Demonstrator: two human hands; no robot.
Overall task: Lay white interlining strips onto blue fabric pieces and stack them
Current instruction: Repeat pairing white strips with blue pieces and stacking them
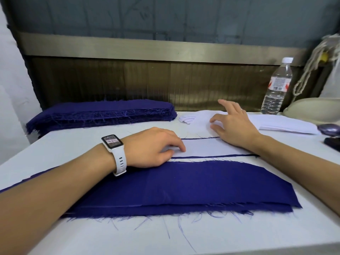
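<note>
A blue fabric piece (pixel 193 183) lies flat on the white table in front of me, on top of other blue pieces whose frayed edges show below it. Just beyond it lies a white interlining strip (pixel 206 147) on a blue piece, of which only thin blue edges show. My left hand (pixel 154 146), with a white watch on the wrist, rests on the strip's left end, fingertips pressing down. My right hand (pixel 231 124) lies with spread fingers on the pile of white interlining (pixel 200 116) at the back. A tall stack of blue pieces (pixel 103 114) sits at the back left.
A clear water bottle (pixel 276 87) stands at the back right beside a beige rounded object (pixel 312 111) and hanging cord. More white sheets (pixel 283 124) and dark objects (pixel 329 128) lie at the right edge. A brown panel wall closes the back of the table (pixel 73 144).
</note>
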